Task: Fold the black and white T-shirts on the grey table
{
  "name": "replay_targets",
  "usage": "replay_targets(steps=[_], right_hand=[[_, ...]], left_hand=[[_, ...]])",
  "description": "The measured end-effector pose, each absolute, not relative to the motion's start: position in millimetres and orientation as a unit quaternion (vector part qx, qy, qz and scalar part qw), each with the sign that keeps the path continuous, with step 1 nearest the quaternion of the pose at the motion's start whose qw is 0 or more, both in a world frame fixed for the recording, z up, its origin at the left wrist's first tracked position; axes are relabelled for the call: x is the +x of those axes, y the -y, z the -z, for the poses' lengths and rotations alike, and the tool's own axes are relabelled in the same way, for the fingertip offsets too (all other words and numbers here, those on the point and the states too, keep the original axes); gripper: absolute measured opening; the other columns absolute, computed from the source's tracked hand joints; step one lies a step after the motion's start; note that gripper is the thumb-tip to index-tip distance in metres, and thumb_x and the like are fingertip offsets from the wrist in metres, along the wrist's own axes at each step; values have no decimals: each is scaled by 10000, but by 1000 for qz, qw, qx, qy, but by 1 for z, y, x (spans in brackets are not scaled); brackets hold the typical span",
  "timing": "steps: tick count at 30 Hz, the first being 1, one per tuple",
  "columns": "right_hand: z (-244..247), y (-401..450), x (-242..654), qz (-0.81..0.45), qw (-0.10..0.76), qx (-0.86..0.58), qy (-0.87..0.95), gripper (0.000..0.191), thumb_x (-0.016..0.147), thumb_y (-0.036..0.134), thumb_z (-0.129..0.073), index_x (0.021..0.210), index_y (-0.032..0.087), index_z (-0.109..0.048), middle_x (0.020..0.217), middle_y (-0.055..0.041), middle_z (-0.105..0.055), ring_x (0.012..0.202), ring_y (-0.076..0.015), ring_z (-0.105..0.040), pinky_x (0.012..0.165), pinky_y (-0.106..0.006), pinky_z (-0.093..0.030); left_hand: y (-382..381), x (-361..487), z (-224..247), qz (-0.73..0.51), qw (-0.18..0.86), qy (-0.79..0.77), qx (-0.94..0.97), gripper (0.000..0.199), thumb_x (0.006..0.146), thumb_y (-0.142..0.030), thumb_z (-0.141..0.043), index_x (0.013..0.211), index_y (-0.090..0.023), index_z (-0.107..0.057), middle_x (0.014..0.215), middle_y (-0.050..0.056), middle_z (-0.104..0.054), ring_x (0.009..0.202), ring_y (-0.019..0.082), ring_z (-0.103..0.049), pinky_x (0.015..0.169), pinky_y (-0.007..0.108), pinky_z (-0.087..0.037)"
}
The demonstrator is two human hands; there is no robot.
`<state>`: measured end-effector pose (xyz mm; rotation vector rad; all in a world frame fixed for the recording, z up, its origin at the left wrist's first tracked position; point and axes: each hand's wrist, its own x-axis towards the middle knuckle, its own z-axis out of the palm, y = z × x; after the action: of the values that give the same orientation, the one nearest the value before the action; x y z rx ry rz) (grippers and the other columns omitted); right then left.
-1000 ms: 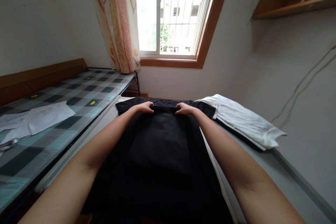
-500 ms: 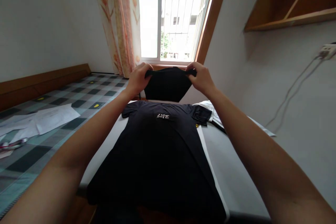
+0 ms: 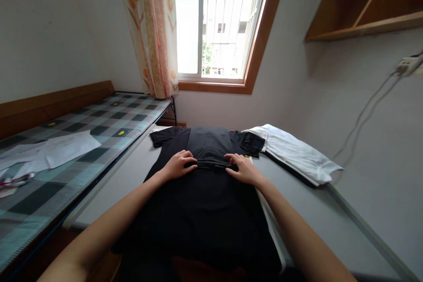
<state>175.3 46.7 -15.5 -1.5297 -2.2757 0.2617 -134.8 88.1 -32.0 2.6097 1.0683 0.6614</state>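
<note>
A black T-shirt (image 3: 198,211) lies spread on the grey-white table, its short sleeves toward the window. On its upper chest rests a folded dark garment (image 3: 209,143), narrower than the shirt and lying between the sleeves; its exact kind does not show. My left hand (image 3: 180,165) has thumb and fingers around the left end of the garment's near edge. At the right end of that same edge, my right hand (image 3: 243,168) holds it likewise, thumb toward me and fingers on the far side. The near hem of the T-shirt is lost in shadow.
White folded clothing (image 3: 294,154) with a black piece under it lies on the table's (image 3: 317,216) right side. A checked mattress (image 3: 99,128) with loose papers (image 3: 66,150) stands to the left. Ahead are a curtain (image 3: 155,31) and a window; a wooden shelf (image 3: 366,22) hangs at right.
Both hands have come down and toward me with the dark garment, from held up before the window to flat on the T-shirt. The white print on the shirt is now covered.
</note>
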Motion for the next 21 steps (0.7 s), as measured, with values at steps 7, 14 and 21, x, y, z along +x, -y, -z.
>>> replay_targets(steps=[7, 14, 21], right_hand=[[30, -42, 185, -89, 261, -553, 787, 254, 832, 297, -594, 1049, 209, -692, 980, -71, -632, 938, -210, -580, 879, -360, -438], [41, -44, 193, -95, 269, -560, 778, 226, 856, 317, -584, 1002, 225, -730, 963, -80, -639, 954, -236, -581, 886, -412, -441], [41, -45, 192, -131, 301, -561, 760, 241, 864, 316, -545, 963, 208, -737, 945, -81, -651, 946, -236, -604, 876, -404, -445]], left_hand=[[-90, -140, 35, -302, 126, -409, 852, 236, 836, -356, -641, 1015, -225, -722, 993, 72, -619, 990, 223, -553, 924, 360, -455], [-96, -150, 40, -299, 217, -392, 843, 304, 792, -322, -681, 1063, -189, -717, 967, 58, -606, 864, 175, -586, 794, 301, -485], [-96, -150, 39, -314, 238, -396, 829, 275, 738, -120, -608, 975, -176, -734, 900, 31, -617, 752, 126, -563, 699, 251, -464]])
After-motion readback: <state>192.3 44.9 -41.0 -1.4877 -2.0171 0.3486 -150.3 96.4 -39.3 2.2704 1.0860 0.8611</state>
